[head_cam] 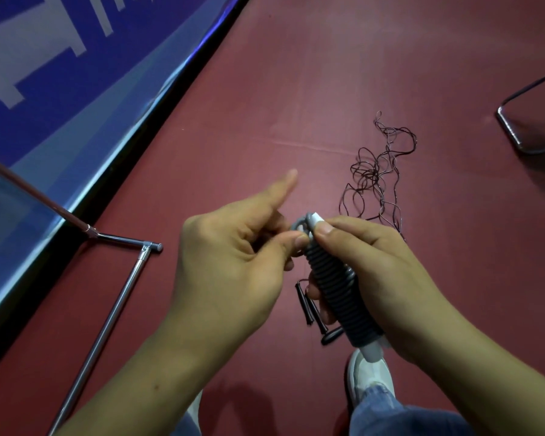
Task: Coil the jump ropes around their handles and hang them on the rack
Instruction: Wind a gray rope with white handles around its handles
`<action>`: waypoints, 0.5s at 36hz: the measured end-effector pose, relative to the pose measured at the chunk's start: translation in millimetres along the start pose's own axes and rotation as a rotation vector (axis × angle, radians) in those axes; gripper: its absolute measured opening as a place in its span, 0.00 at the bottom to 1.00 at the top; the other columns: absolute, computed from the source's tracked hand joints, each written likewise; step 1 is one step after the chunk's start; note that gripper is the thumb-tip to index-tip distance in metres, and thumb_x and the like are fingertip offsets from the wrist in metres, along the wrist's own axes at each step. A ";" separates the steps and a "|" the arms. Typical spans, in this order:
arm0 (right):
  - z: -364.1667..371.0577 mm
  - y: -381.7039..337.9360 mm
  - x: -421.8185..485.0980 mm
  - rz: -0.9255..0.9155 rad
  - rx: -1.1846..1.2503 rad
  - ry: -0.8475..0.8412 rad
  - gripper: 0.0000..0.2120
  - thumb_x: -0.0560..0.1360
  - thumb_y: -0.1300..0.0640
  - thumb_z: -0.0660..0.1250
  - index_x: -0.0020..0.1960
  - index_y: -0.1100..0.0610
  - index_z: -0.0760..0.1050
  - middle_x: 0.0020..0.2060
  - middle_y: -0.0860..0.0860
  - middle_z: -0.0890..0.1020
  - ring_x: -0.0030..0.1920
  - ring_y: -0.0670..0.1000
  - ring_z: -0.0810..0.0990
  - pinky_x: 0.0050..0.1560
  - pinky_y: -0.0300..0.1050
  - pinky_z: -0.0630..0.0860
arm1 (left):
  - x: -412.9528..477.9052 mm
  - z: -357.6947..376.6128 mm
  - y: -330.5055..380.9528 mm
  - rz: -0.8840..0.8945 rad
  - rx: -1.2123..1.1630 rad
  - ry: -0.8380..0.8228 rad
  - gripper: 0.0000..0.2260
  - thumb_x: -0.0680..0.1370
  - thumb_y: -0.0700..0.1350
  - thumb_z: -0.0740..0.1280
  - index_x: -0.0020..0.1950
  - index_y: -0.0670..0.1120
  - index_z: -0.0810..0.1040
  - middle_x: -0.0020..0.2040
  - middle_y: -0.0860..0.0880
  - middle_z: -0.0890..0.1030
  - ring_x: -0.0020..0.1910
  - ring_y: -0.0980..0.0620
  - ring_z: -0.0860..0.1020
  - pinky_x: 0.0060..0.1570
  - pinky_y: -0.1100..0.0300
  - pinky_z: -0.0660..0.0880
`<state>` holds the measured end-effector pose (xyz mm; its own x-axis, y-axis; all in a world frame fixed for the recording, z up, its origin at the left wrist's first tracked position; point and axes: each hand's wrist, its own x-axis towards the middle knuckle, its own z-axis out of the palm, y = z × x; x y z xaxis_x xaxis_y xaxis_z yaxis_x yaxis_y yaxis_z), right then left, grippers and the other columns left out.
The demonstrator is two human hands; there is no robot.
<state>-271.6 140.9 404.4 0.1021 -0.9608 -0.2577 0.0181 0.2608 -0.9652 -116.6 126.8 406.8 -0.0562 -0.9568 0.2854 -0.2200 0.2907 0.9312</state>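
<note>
as right hand (375, 272) grips it, coiled jump rope (334, 284) slants, tip forward-left

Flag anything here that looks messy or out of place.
The thin dark rope lies in a loose tangle on the red floor, uncoiled, with black handles lying nearby. The grey rope that the right hand grips is wound neatly; the left hand pinches its end.

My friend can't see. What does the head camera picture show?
Two hands hold a grey jump rope coiled tightly round its white handles: the right hand grips the bundle, the left hand pinches the rope's end at the top. A thin dark rope lies tangled on the red floor.
</note>
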 end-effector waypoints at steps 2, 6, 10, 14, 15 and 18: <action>1.6 2.6 0.7 -0.010 0.009 0.013 0.10 0.79 0.50 0.67 0.46 0.55 0.83 0.29 0.60 0.78 0.31 0.67 0.76 0.30 0.57 0.76 | 0.3 0.1 -1.3 -0.091 -0.020 0.019 0.20 0.72 0.35 0.77 0.55 0.57 0.82 0.35 0.50 0.83 0.30 0.53 0.83 0.32 0.62 0.79; 2.6 5.1 0.6 -0.022 0.029 0.023 0.12 0.76 0.48 0.65 0.47 0.55 0.83 0.30 0.60 0.78 0.31 0.66 0.76 0.29 0.56 0.76 | 3.4 1.3 -6.1 -0.178 -0.131 0.026 0.11 0.71 0.34 0.77 0.41 0.49 0.82 0.34 0.49 0.85 0.29 0.50 0.83 0.28 0.62 0.77; 3.1 3.6 0.2 -0.028 0.045 0.025 0.13 0.75 0.47 0.65 0.47 0.56 0.83 0.29 0.61 0.79 0.28 0.64 0.76 0.29 0.54 0.75 | 5.0 2.0 -0.9 -0.221 -0.227 0.044 0.09 0.70 0.33 0.77 0.42 0.47 0.85 0.34 0.48 0.85 0.29 0.52 0.82 0.30 0.63 0.75; 4.6 2.7 -0.2 -0.028 0.077 0.025 0.13 0.75 0.47 0.65 0.47 0.56 0.82 0.29 0.62 0.79 0.25 0.62 0.75 0.29 0.51 0.74 | 3.0 5.7 -0.4 -0.264 -0.321 0.063 0.09 0.70 0.32 0.77 0.43 0.45 0.85 0.34 0.48 0.85 0.30 0.57 0.79 0.32 0.69 0.74; 4.6 2.4 -0.6 -0.025 0.078 0.025 0.13 0.75 0.47 0.65 0.47 0.56 0.83 0.29 0.63 0.79 0.25 0.62 0.75 0.28 0.51 0.73 | 2.5 6.7 0.2 -0.267 -0.342 0.061 0.09 0.70 0.32 0.77 0.43 0.45 0.85 0.34 0.48 0.85 0.30 0.57 0.79 0.32 0.69 0.74; 3.1 0.6 -1.8 -0.003 0.107 0.012 0.11 0.79 0.50 0.68 0.48 0.57 0.83 0.29 0.64 0.79 0.25 0.60 0.74 0.28 0.48 0.73 | 0.9 8.9 -0.8 -0.268 -0.361 0.078 0.09 0.70 0.33 0.76 0.42 0.46 0.85 0.33 0.49 0.84 0.30 0.57 0.78 0.32 0.69 0.74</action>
<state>-268.7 143.1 404.4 0.0904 -0.9625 -0.2559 0.1244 0.2659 -0.9559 -125.1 125.7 404.3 0.0332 -0.9991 0.0269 0.1379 0.0313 0.9900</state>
